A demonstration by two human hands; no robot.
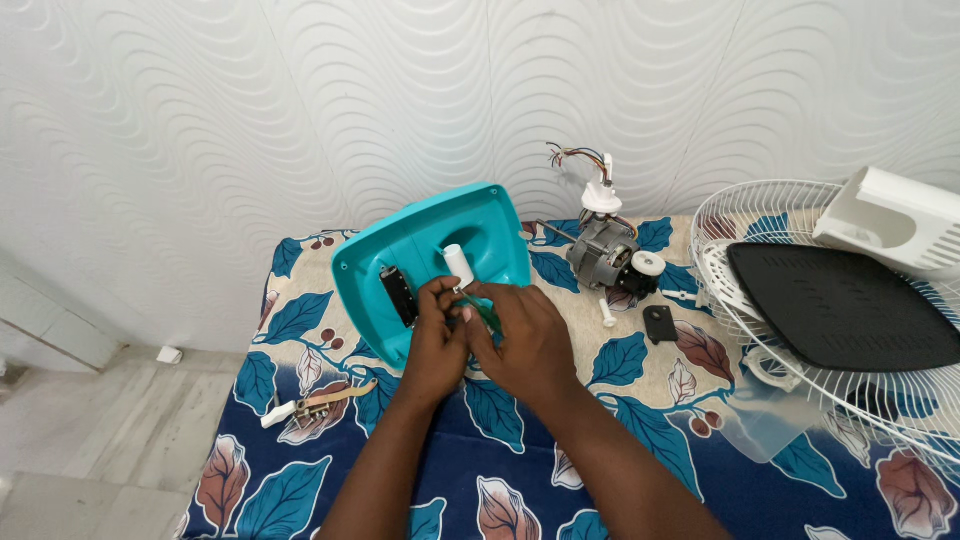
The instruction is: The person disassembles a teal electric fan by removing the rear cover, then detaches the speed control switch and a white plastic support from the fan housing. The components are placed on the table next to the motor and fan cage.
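Both of my hands meet over the tilted teal fan housing (440, 260) on the leaf-print table (640, 420): left hand (435, 345) pinches near its white post to steady it, right hand (525, 345) grips a green-handled tool (485, 315). Motor (605, 255) sits apart.

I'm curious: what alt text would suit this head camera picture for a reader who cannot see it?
Two hands, left hand and right hand, meet over a turquoise plastic housing on a leaf-patterned tablecloth, the right one holding a green-handled tool. Beside them lie a small electric motor with loose wires and a white wire fan guard.
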